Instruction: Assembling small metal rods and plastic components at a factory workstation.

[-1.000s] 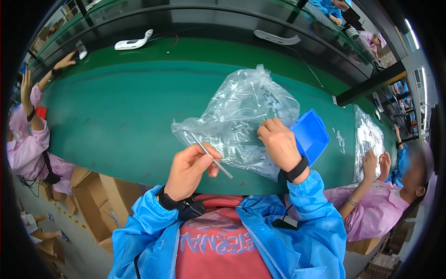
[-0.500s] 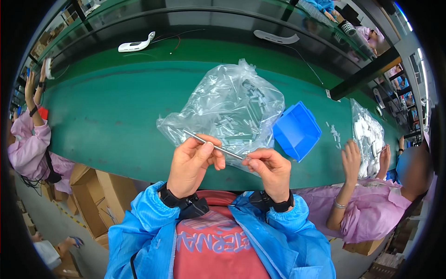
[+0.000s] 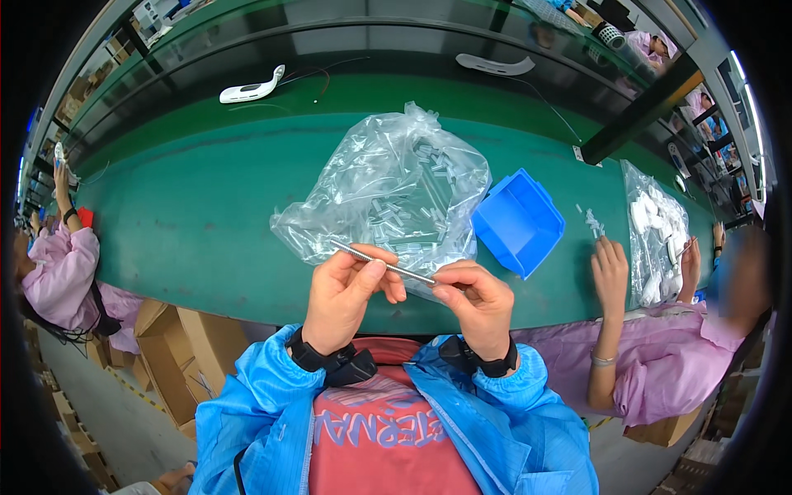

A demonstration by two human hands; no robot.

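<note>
The left hand (image 3: pixel 342 297) pinches a slim metal rod (image 3: pixel 404 271) between thumb and bent fingers, its far end sticking out past them to the left. The right hand (image 3: pixel 480 304) closes thumb and forefinger at the rod's other end; whether a small part is tucked between those fingertips is too fine to tell. The rod lies slantwise, higher at the left in view, in front of the person's chest and over the near edge of the clear plastic bag (image 3: pixel 342 181). Gripping it along its length on one side and at its tip on the other probably keeps it steady while leaving that tip within reach of the fingers. The bag lies on the green work surface (image 3: pixel 181 206) just beyond both hands, with short clear tubes (image 3: pixel 396 216) showing through its film, seemingly placed so they are easy to reach. The blue bin (image 3: pixel 535 196) sits just beside the bag on the right, its hollow turned towards the person, perhaps for handy access. Farther right, a co-worker's hand (image 3: pixel 609 276) is near some loose clear pieces (image 3: pixel 591 221).
</note>
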